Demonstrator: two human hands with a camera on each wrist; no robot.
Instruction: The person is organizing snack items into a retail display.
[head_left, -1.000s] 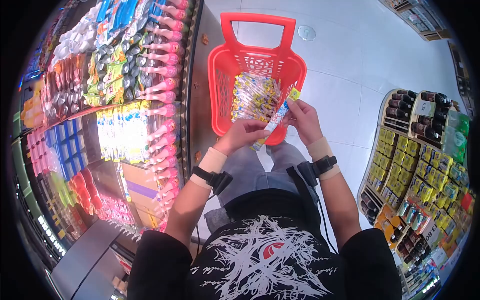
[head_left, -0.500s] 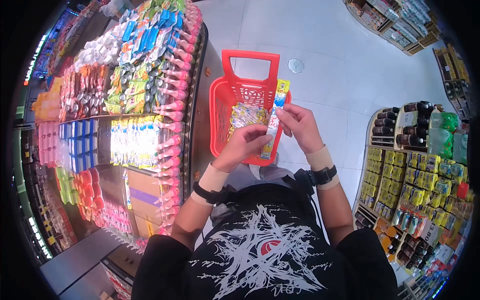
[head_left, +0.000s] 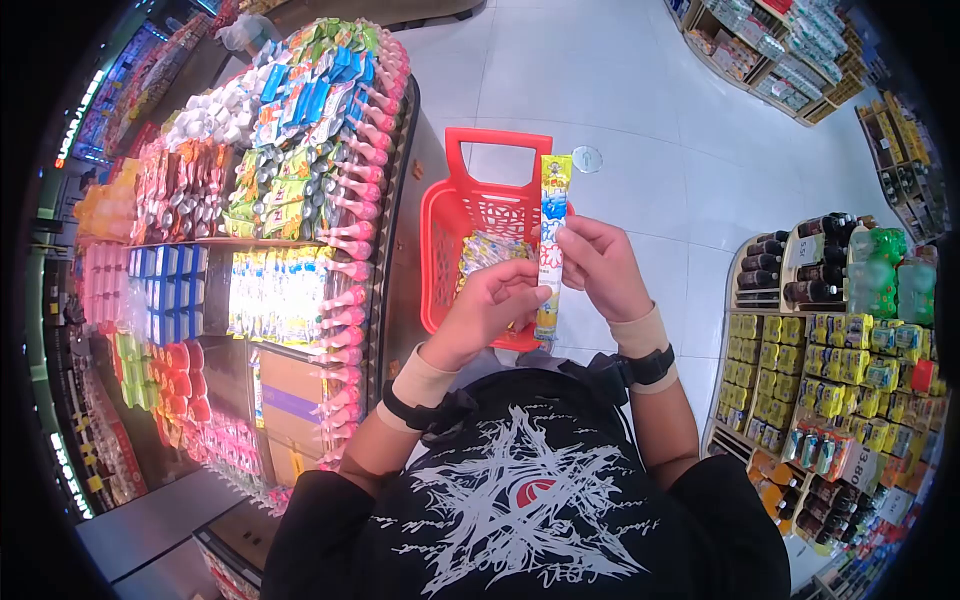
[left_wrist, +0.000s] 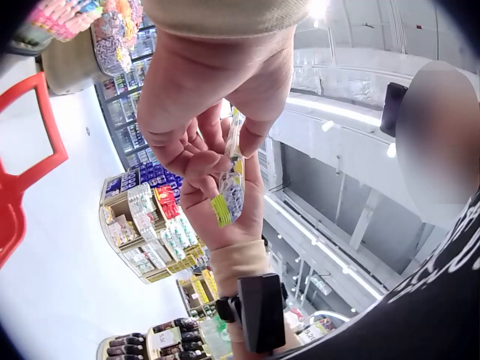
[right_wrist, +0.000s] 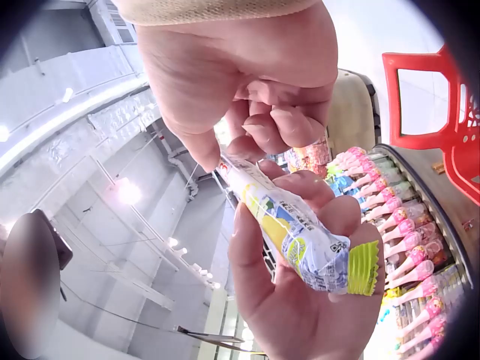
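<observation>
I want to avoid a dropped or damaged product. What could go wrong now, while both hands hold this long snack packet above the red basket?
1. The left hand and right hand grip the snack packet only on its lower half; the upper end stands free and could bend or slip.
2. It is upright over the rim of the red basket; if it slips, it may land on the floor, not on the packets inside.
3. Tight pinching could crease the thin wrapper.

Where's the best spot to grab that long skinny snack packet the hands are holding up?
Probably its middle, pinched from the two flat sides. The snack packet is a long, thin tube standing upright, so its crimped ends give less to hold. The left hand holds it low, the right hand near mid-length.
</observation>
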